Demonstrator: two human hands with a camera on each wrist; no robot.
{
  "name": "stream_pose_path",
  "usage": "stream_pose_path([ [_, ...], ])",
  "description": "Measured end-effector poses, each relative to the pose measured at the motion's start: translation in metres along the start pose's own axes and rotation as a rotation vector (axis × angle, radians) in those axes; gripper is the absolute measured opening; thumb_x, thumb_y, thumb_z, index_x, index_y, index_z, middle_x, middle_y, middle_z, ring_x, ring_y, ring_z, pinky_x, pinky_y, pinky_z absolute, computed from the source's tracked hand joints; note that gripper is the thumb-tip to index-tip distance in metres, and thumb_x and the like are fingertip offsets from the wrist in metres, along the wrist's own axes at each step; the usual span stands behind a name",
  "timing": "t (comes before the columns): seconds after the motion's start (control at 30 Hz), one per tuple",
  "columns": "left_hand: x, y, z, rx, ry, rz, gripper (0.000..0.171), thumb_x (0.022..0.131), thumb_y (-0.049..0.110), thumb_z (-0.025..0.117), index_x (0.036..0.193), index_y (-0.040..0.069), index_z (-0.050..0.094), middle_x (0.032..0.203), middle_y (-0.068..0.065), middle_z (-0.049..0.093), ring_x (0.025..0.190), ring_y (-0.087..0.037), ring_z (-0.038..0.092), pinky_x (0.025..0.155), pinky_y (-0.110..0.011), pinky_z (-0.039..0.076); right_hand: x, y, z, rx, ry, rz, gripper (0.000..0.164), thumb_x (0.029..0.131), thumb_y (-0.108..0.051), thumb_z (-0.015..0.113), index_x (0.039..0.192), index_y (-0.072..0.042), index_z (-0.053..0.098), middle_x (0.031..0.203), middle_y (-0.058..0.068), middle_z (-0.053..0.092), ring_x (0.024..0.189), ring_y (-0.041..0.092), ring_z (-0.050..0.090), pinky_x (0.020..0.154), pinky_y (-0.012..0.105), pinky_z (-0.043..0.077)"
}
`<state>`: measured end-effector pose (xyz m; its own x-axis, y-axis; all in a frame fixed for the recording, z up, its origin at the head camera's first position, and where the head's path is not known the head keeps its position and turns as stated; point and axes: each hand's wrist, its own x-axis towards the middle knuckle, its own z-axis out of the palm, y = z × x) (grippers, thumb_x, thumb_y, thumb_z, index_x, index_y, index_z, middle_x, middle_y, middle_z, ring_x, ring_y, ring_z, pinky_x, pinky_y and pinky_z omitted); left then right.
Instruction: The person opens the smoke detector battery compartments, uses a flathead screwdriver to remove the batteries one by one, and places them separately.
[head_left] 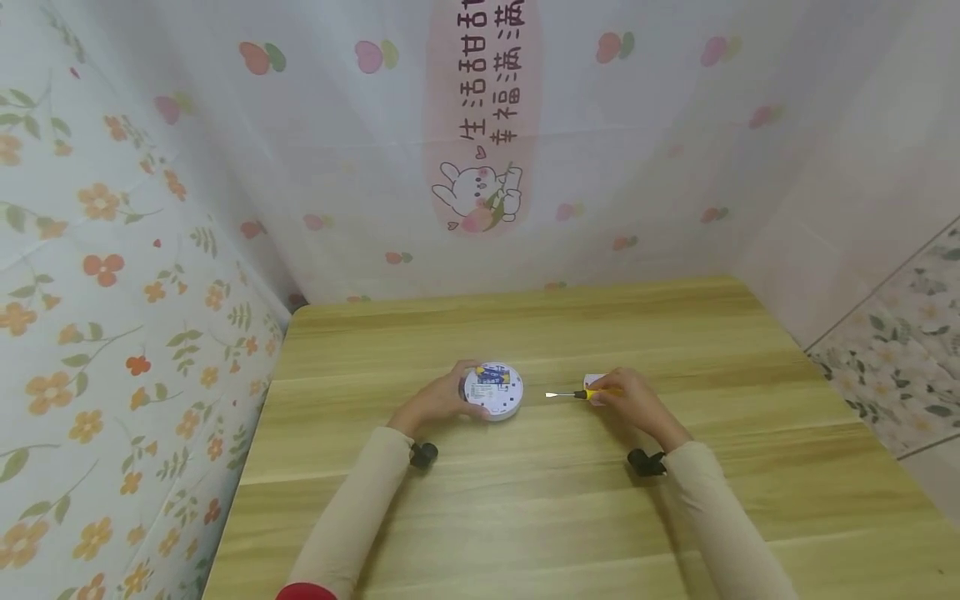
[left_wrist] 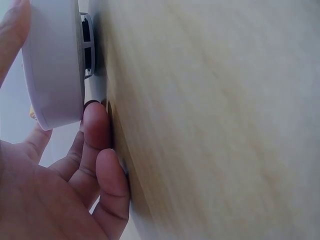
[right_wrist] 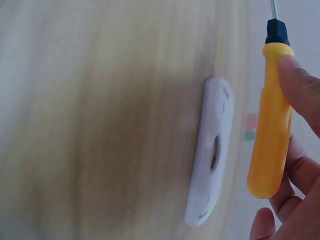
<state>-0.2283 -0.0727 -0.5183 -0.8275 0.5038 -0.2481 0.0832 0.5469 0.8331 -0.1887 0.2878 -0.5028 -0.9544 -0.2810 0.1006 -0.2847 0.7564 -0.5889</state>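
My left hand (head_left: 442,396) grips a round white smoke alarm (head_left: 506,402) by its side, thumb on the near edge and fingers on the far edge. Its upturned back shows a label and blue-and-yellow batteries (head_left: 492,376). In the left wrist view, a slotted vent projects from the alarm's (left_wrist: 55,65) other face, close to the table. Between thumb and fingers, my right hand (head_left: 633,402) holds a screwdriver (right_wrist: 270,130) with a yellow handle and black collar. Its metal tip points left toward the alarm, apart from it. Under that hand lies a thin white plate (right_wrist: 210,155) with an opening in it.
The wood-grain table (head_left: 525,517) extends around both hands. A printed curtain (head_left: 360,167) hangs behind it, and a floral curtain (head_left: 112,333) stands along the left side. Black wrist cameras (head_left: 423,455) sit below both hands.
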Motion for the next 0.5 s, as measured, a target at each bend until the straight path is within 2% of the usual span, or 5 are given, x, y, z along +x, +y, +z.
stream_pose_path([
  [0.1, 0.0, 0.0, 0.0, 0.001, -0.008, 0.003, 0.102, 0.068, 0.045, 0.085, 0.15, 0.028, 0.026, 0.144, -0.015, 0.047, 0.132, -0.035, 0.045, 0.11, -0.056, 0.033, -0.006, 0.007, -0.001, -0.033, 0.004, -0.016, 0.014, 0.082, -0.015, 0.074, 0.093, -0.005, 0.075, 0.093, 0.012, 0.072, 0.089, 0.029, 0.063, 0.079, 0.043, 0.05],
  [0.23, -0.001, -0.001, 0.001, -0.002, -0.013, 0.009, 0.103, 0.068, 0.044, 0.085, 0.15, 0.027, 0.025, 0.145, -0.015, 0.046, 0.133, -0.035, 0.044, 0.111, -0.057, 0.032, -0.013, 0.013, 0.0, -0.083, 0.028, -0.05, 0.011, 0.079, -0.014, 0.076, 0.088, -0.008, 0.076, 0.089, 0.01, 0.073, 0.08, 0.023, 0.063, 0.07, 0.031, 0.047],
  [0.33, 0.0, -0.002, 0.001, -0.016, -0.014, 0.013, 0.102, 0.069, 0.043, 0.085, 0.15, 0.027, 0.025, 0.145, -0.015, 0.046, 0.133, -0.035, 0.043, 0.111, -0.056, 0.032, -0.016, 0.016, 0.001, -0.098, 0.035, -0.049, 0.01, 0.078, -0.013, 0.077, 0.086, -0.009, 0.075, 0.088, 0.009, 0.072, 0.079, 0.023, 0.063, 0.069, 0.031, 0.044],
  [0.5, 0.001, -0.002, 0.001, -0.016, -0.007, 0.018, 0.102, 0.069, 0.043, 0.085, 0.15, 0.027, 0.026, 0.145, -0.015, 0.045, 0.134, -0.034, 0.043, 0.112, -0.055, 0.031, -0.019, 0.016, -0.001, -0.087, 0.004, 0.036, 0.009, 0.079, -0.018, 0.076, 0.087, -0.014, 0.075, 0.087, 0.005, 0.07, 0.083, 0.024, 0.061, 0.071, 0.037, 0.032],
])
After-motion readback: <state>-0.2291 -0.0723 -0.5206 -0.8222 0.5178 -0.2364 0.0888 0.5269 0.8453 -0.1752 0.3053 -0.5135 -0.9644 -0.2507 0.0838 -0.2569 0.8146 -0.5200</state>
